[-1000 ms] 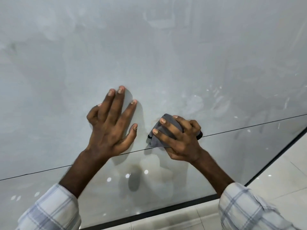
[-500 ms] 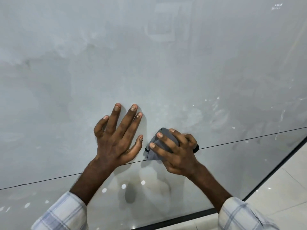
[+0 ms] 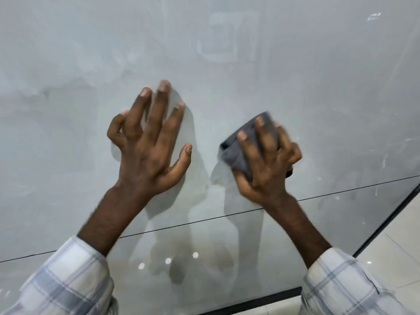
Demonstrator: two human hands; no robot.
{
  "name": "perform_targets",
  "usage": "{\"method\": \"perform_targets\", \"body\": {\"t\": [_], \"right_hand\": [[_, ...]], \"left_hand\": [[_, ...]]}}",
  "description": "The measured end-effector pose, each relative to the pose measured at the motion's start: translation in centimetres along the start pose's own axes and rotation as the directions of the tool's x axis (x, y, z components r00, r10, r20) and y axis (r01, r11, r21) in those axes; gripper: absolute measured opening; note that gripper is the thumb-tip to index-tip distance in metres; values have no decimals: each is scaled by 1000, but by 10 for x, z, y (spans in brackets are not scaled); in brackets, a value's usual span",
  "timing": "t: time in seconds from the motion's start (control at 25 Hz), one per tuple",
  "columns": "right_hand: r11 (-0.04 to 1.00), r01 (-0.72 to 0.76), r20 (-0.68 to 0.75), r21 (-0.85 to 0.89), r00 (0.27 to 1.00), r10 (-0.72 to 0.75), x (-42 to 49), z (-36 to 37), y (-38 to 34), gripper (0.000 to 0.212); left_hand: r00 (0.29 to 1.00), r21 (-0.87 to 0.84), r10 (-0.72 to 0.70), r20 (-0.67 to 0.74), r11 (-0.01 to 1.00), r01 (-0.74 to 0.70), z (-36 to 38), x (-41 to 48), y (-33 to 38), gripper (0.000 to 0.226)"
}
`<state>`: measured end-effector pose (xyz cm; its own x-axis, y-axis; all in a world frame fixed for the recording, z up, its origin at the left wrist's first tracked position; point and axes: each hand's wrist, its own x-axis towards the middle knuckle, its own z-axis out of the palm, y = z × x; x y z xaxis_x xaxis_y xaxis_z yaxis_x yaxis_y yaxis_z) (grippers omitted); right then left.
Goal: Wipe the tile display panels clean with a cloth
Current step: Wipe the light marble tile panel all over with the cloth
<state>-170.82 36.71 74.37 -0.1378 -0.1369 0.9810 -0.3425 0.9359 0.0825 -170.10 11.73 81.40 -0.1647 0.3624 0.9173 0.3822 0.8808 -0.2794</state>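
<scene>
Filling almost the whole view, a glossy pale grey panel (image 3: 306, 92) stands upright, its surface clouded with smears and faint streaks. A second panel (image 3: 238, 264) sits directly below it, mirroring the person's arms. Pale floor (image 3: 395, 260) tiles show at lower right, beyond a black strip (image 3: 261, 300) that edges the display.

A person faces the panels with both arms raised, checked white-and-grey sleeves (image 3: 68, 283) pushed back from the wrists.

The left hand (image 3: 150, 155) is spread wide and holds nothing. Its longer fingertips rest on the upper panel, the little finger is bent at the knuckle and the thumb points out to the right. Whether the palm touches the surface cannot be told.

The right hand (image 3: 268, 169), blurred, is near the left one and at about the same height. Its fingers curl over a bunched dark grey cloth (image 3: 238, 155) and press it against the upper panel, just above the seam (image 3: 204, 220). The cloth bulges out to the left of the fingers and a dark scrap of it shows under the heel of the hand.

The thin dark seam runs slantwise between the two panels, passing behind both forearms. Three small bright spots (image 3: 168, 261) of reflected light glint on the lower panel.
</scene>
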Motion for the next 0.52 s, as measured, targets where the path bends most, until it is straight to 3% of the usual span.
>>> {"method": "perform_targets", "body": {"t": [0.08,0.2,0.32,0.4,0.44,0.52], "right_hand": [[982,186,74,38,979,-188,-20,3,-6,62],[970,236,67,61,968,-240,-1,-4,9,59],[999,-18,-20,31,1000,18,57,-18,37,70],[969,-244,-109,47,963,248,85,-22,39,75],[961,-274,-122,35,953,276,86,-20,32,75],[994,-107,-66,-14,992,106,68,-11,14,73]], "left_hand": [[997,82,72,-9,994,-71,7,-5,0,67],[994,84,92,-53,993,-87,12,-8,1,66],[993,88,87,-74,993,-81,13,-6,0,65],[994,76,84,-71,994,-79,15,-7,1,66],[994,70,81,-69,995,-76,15,-8,1,66],[995,72,84,-57,994,-80,15,-8,1,66]]}}
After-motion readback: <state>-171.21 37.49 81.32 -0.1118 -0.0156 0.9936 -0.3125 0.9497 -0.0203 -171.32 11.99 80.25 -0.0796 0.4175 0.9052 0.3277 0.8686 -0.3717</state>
